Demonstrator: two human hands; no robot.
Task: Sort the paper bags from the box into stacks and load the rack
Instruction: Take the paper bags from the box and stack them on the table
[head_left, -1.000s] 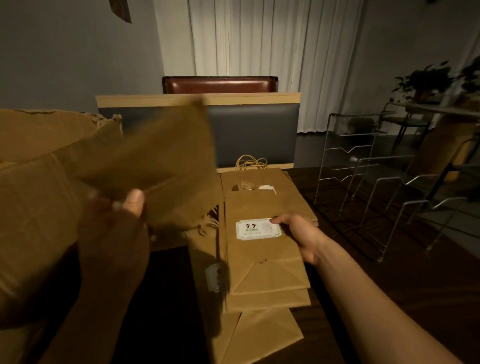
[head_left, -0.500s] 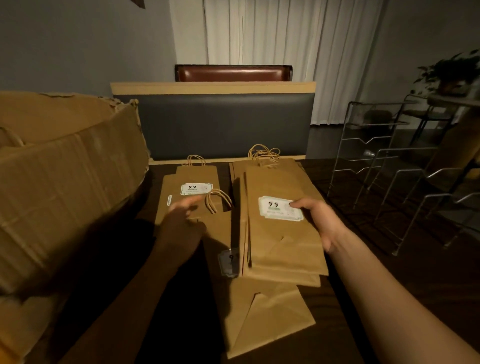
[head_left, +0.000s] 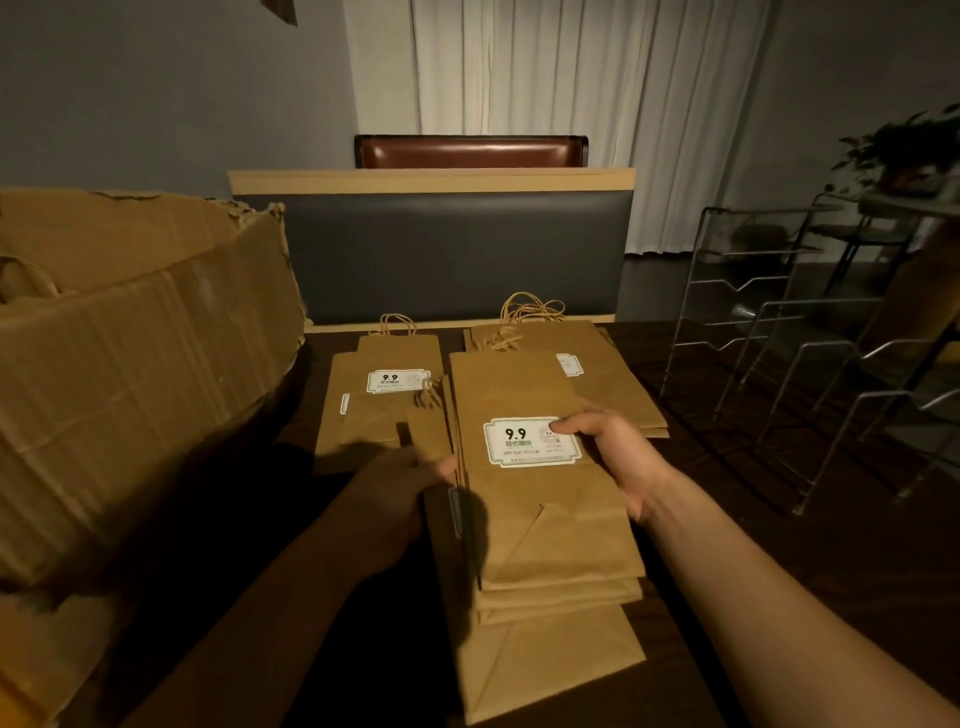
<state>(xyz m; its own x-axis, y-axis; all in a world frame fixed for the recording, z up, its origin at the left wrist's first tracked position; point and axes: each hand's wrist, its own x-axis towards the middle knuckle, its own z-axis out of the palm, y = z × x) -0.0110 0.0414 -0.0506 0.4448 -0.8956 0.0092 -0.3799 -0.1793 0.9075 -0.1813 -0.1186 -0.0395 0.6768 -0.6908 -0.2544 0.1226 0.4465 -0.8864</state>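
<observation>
Head view: left hand (head_left: 410, 480) and right hand (head_left: 618, 457), fingers pinching a bag stack's (head_left: 545, 525) sides; loose bags could slide askew if squeezed unevenly.

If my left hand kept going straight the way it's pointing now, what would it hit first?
Probably nothing new: the left hand points rightward and already meets the left edge of the near stack of brown paper bags that the right hand holds.
</observation>
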